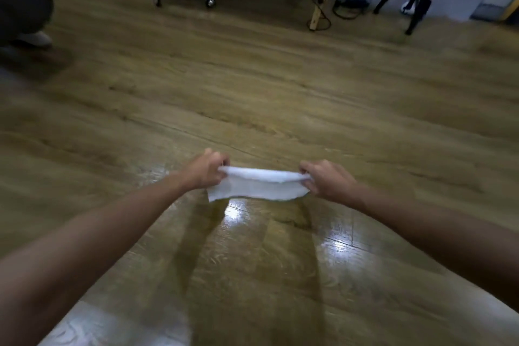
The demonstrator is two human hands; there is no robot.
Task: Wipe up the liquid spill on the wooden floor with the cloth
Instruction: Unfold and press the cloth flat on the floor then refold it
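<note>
Here, a white cloth [257, 184] is stretched above the wet floor [252, 87], one end pinched by left hand [206, 170] fingers, the other clamped by right hand [327, 180] fingers.

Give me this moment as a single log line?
left hand: grips cloth end | right hand: grips other end | cloth: stretched between hands | floor: glossy patches nearby

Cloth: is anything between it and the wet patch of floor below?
Nothing visible. The cloth hangs stretched between the left hand and right hand, with only bare, glossy wooden floor beneath it.
</note>
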